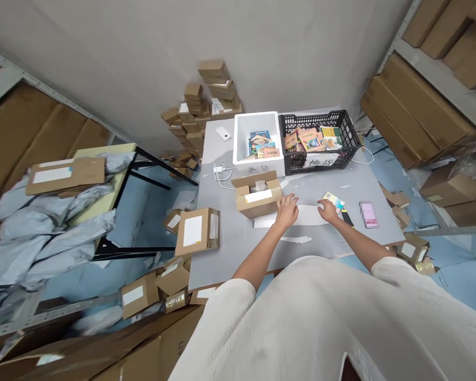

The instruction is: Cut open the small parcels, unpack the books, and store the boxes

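Note:
A long white paper strip (pixel 310 215) lies on the grey table (pixel 238 259) between my two hands. My left hand (pixel 287 211) rests at its left part, fingers outstretched and apart, close to the right side of an open cardboard box (pixel 257 203). The box has a white label and some crumpled clear packing inside. My right hand (pixel 327 210) touches the strip's right end with fingers spread. Just beyond it lies a small yellow and blue booklet (pixel 333 199). A black and yellow cutter (pixel 347 217) is beside that hand, partly hidden by the forearm.
Behind stand a white foam box (pixel 238 145) and a black plastic crate (pixel 286 159), both holding booklets. A closed carton (pixel 192 231) sits at the left edge; a pink pixelated item (pixel 368 214) lies right. A white phone (pixel 223 133) and cable are at the back left.

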Available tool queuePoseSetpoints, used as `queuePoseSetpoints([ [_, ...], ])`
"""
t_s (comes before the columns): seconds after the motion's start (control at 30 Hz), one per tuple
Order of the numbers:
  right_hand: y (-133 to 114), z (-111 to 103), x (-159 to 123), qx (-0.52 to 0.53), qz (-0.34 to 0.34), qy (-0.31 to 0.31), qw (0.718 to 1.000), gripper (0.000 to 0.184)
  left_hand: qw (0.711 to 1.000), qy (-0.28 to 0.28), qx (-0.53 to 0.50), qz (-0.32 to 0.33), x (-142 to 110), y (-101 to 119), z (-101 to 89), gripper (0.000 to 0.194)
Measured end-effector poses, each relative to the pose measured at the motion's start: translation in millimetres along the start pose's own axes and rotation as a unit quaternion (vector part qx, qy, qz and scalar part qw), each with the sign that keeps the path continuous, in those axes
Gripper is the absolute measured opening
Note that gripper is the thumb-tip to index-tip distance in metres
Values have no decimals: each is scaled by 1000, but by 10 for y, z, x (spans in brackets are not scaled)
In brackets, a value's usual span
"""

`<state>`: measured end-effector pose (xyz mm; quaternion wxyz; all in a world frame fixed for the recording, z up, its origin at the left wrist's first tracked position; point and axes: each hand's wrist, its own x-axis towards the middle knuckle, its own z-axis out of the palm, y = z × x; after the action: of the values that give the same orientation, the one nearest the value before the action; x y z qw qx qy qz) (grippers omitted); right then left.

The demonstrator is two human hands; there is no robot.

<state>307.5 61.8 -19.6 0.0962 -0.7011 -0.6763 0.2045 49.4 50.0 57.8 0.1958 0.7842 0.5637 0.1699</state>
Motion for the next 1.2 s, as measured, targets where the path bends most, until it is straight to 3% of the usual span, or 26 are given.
queuePoseSetpoints([
  [0.13, 510, -24, -190, -53, 65, -66, 994, 46, 998, -57, -3, 0, -49, 240, 334, 45],
  [0.27, 832, -99, -245, -82, 93, -134, 983, 48, 993, -121, -4, -17, -68, 438, 673, 48],
  [0.5, 1065, -42, -86, -108, 50, -142, 983, 42, 980, -187, -33, -50, -45, 705, 1212, 47],
  [0.67, 1131, 105, -23, -121, 0, -123, 985, 38, 976, -201, -40, -72, -77, 797, 1473, 47],
  [0.93, 1127, 73, 97, -139, -82, -131, 978, 37, 971, -218, -34, -90, -137, 817, 1614, 47],
  [1.07, 1051, -92, 144, -159, -89, -156, 971, 33, 974, -209, -29, -82, -96, 814, 1587, 47],
  [1.2, 914, -325, 97, -162, -115, -118, 973, 32, 985, -159, -24, -59, -9, 846, 1449, 50],
])
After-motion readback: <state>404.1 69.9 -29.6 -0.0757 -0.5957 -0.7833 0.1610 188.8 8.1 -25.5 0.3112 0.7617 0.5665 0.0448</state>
